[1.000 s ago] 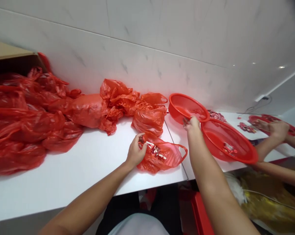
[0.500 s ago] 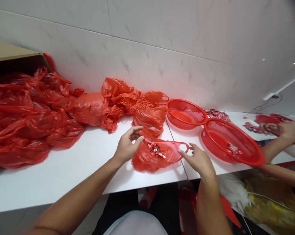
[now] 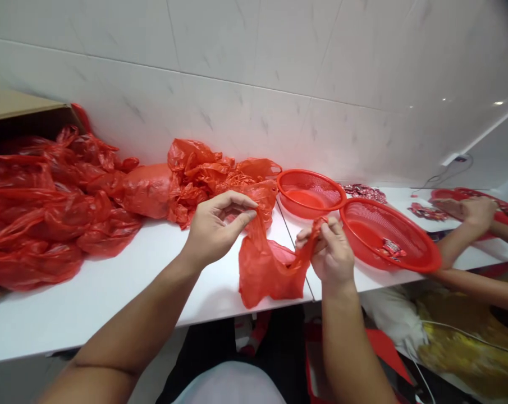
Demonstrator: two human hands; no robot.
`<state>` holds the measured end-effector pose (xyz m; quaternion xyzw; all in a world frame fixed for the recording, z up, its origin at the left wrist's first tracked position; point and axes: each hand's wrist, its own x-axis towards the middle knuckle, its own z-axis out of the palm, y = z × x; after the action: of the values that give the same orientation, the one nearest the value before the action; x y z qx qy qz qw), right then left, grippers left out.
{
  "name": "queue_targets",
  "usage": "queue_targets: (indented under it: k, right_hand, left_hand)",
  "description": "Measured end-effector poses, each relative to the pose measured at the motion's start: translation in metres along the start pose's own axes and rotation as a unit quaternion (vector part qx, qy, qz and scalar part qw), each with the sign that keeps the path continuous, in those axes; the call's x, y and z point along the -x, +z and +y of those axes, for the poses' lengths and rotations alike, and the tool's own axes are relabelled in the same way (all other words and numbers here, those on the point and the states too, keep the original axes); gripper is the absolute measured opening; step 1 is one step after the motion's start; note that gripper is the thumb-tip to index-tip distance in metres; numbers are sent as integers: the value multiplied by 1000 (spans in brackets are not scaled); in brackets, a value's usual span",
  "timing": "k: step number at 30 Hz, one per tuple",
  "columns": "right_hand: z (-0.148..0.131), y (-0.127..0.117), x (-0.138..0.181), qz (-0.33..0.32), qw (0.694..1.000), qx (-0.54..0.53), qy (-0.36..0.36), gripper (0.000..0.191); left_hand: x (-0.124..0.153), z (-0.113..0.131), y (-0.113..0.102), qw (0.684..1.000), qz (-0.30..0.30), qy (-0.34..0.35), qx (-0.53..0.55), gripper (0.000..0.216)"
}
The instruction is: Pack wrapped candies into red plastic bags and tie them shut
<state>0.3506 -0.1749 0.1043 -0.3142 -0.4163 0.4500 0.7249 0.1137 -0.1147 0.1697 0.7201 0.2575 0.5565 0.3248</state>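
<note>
Both handles point(image 3: 257, 227) of the bag point(image 3: 273, 275) are grasped: one is pinched in the grip of the left hand point(image 3: 214, 227), the other bunched in that of the right hand point(image 3: 333, 247). The bag is held upright near the front edge of the bench point(image 3: 110, 292), beside a basket point(image 3: 420, 233).

Head-worn view, facing forward and down, near white table point(image 3: 102, 286)
</note>
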Motion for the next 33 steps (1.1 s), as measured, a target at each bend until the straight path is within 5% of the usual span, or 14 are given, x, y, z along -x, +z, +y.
queue_targets:
  k: [7, 12, 16, 22, 24, 28, 33]
  right_hand:
    - [3, 33, 2, -30, 989, 136, 53, 30]
    - [1, 29, -1, -147, 963, 197, 107, 30]
    - [3, 26, -2, -148, 961, 220, 77, 34]
    - [7, 35, 5, -213, 966, 57, 133, 28]
    - [6, 38, 8, -238, 958, 85, 137, 26]
    - [4, 41, 10, -233, 940, 206, 138, 51]
    - [9, 36, 5, -201, 946, 188, 170, 66]
  left_hand:
    - [-4, 13, 25, 988, -140, 62, -26, 12]
    - [-4, 18, 27, 984, -158, 18, -76, 12]
    - [-5, 17, 23, 977, -195, 5, -88, 11]
    - [-7, 16, 24, 979, -194, -6, -68, 10]
    - [-6, 15, 24, 977, -200, -16, -64, 7]
    - [-1, 9, 22, 974, -206, -47, -78, 10]
    - [13, -3, 13, 971, -207, -54, -105, 12]
